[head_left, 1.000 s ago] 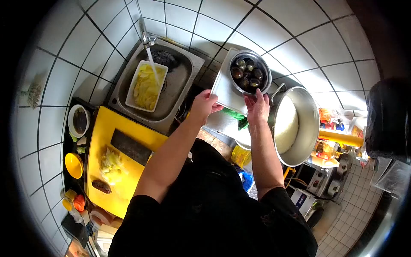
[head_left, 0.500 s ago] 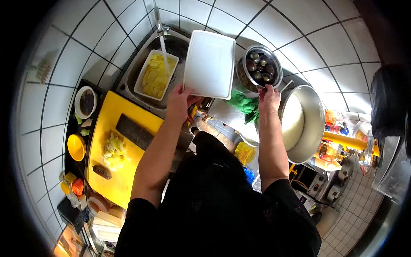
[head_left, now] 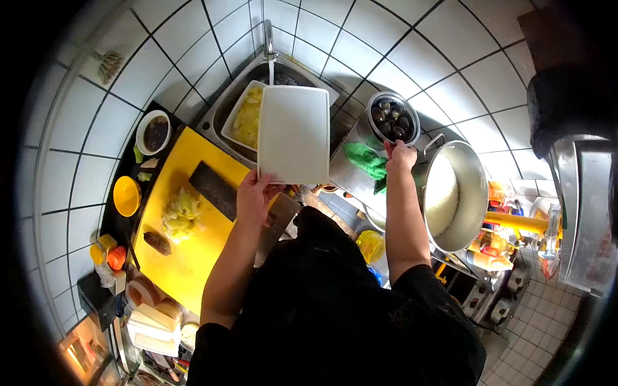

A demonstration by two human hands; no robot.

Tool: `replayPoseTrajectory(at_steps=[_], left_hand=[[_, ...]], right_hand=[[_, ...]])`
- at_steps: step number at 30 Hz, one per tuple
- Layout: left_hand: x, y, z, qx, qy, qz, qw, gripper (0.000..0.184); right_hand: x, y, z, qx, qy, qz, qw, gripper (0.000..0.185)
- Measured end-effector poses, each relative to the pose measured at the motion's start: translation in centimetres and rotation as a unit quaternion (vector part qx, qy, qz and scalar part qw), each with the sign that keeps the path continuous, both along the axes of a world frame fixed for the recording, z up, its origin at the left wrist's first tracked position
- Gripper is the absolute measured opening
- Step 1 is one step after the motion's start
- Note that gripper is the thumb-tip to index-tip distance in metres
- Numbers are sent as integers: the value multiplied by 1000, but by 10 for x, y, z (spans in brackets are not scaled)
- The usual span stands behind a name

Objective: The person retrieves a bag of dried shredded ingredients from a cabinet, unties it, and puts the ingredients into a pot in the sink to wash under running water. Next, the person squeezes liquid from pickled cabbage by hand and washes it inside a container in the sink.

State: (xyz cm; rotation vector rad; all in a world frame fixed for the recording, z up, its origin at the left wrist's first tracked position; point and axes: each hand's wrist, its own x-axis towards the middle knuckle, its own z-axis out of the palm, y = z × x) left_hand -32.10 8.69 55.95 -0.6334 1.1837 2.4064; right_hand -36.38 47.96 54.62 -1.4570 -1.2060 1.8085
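Note:
My left hand (head_left: 253, 196) grips the lower left corner of a white rectangular lid (head_left: 295, 135), which hangs over the right part of the sink (head_left: 217, 114). Behind it, a white tray of yellow-green slices (head_left: 247, 120) is partly covered. Water runs from the tap (head_left: 269, 45). My right hand (head_left: 400, 156) has its fingers closed at the near rim of a steel pot (head_left: 412, 125) holding several dark round items (head_left: 390, 119). Just left of that hand lies a green cloth (head_left: 364, 159).
A yellow cutting board (head_left: 193, 270) at the left bears a cleaver (head_left: 213, 190), chopped greens (head_left: 181, 214) and a brown piece (head_left: 157, 243). Beyond it stand a white bowl (head_left: 153, 132) and a yellow bowl (head_left: 127, 196). A large pot (head_left: 474, 225) with white contents is at the right.
The lid, earlier beside and under the steel pot's edge, has moved left with my left hand to the sink. My right hand stays at the pot's rim. The view has shifted.

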Motion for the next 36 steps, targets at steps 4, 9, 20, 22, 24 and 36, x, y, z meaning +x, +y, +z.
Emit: replayPoseTrajectory(at_steps=[4,9,20,22,24,36], left_hand=[[12,-12,6,-11,-3,10,1000,28],[21,-29,-5,-1,9,16,1000,26],[50,-58,30,-146,23,117,982,21],[58,-67,44,-171,17,136,976,20],[68,-77,57,-187,25,151,970,23],[128,-111,96,-287,3,326,901,36]], right_hand=[[6,-3,-9,15,18,-1,1000,38],[18,1,-25,-3,67,28,997,65],[41,-126,-6,140,37,268,953,35],[16,-150,-6,105,26,326,939,32],[-16,-168,-20,48,33,370,927,29],[-251,-239,-162,-366,62,356,858,33]])
